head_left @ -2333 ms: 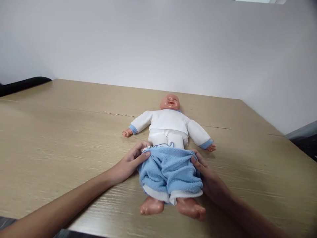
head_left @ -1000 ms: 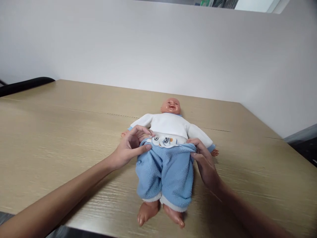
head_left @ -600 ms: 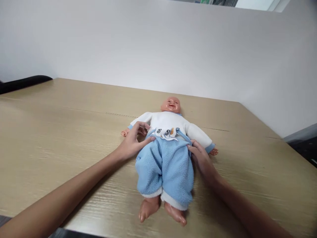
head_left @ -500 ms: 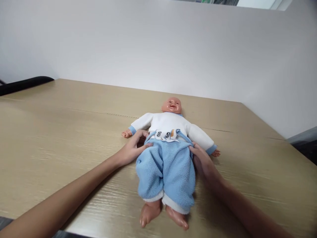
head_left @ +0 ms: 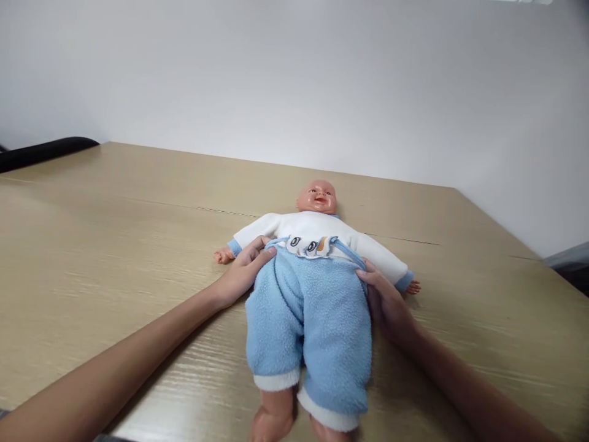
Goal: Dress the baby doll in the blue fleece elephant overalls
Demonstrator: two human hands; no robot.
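Observation:
A baby doll lies on its back on the table, head away from me, arms spread out. It wears a white top with blue cuffs and fleecy light-blue pants with white hems, blue straps and a bib with printed eyes. My left hand pinches the waist of the pants on the left side, thumb on top and fingers partly hidden. On the opposite side my right hand grips the waistband below the strap, its fingers partly hidden by the cloth. The doll's feet run off the bottom edge of the view.
The light wooden table has a seam across it and meets a pale wall at the back. A black curved chair part shows at the left edge, and a dark object at the right edge.
The pants look smoother and pulled higher at the waist, and more of the lower legs shows. The doll's legs lie nearer to me in view, its feet now partly cut off.

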